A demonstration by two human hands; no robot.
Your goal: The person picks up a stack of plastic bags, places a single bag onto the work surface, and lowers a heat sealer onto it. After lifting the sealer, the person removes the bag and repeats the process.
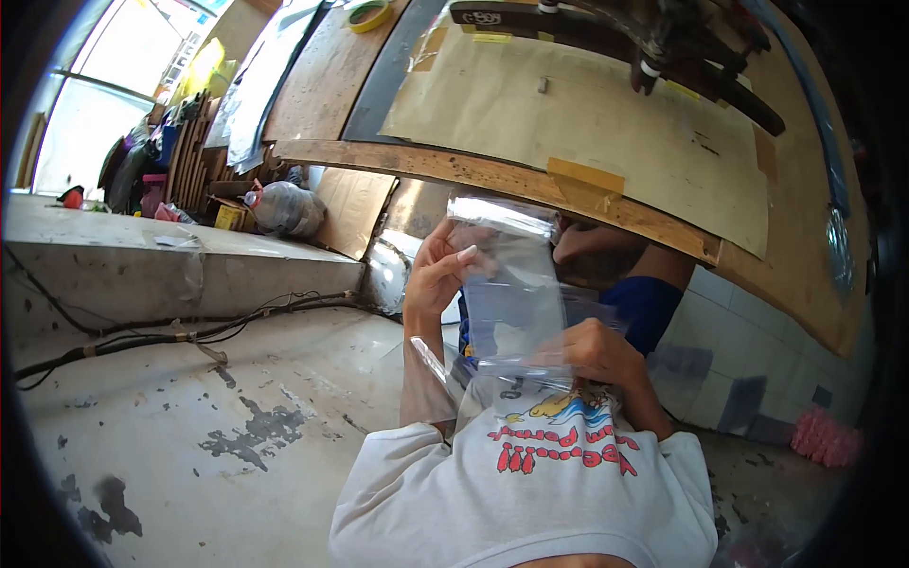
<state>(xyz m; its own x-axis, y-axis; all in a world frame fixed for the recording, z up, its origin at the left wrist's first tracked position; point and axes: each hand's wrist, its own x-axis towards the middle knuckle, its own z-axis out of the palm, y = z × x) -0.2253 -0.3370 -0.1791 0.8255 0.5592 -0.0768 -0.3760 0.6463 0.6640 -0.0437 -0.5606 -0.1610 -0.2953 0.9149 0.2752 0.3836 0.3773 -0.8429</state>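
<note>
I hold a clear plastic zip bag [511, 284] upright in front of me. My left hand [437, 275] pinches its upper left edge near the top, fingers curled around it. My right hand [597, 352] grips the bag's lower right part, just above my white printed T-shirt [530, 473]. More clear plastic [431, 379] hangs below my left forearm. My knee in blue shorts [644, 308] shows behind the bag.
A wooden workbench [492, 175] covered with brown paper [606, 123] slants overhead, with a yellow tape roll [369, 14] on it. Cables [142, 336] run along a concrete ledge [142, 251] at left. A pink object [826, 437] lies on the floor at right.
</note>
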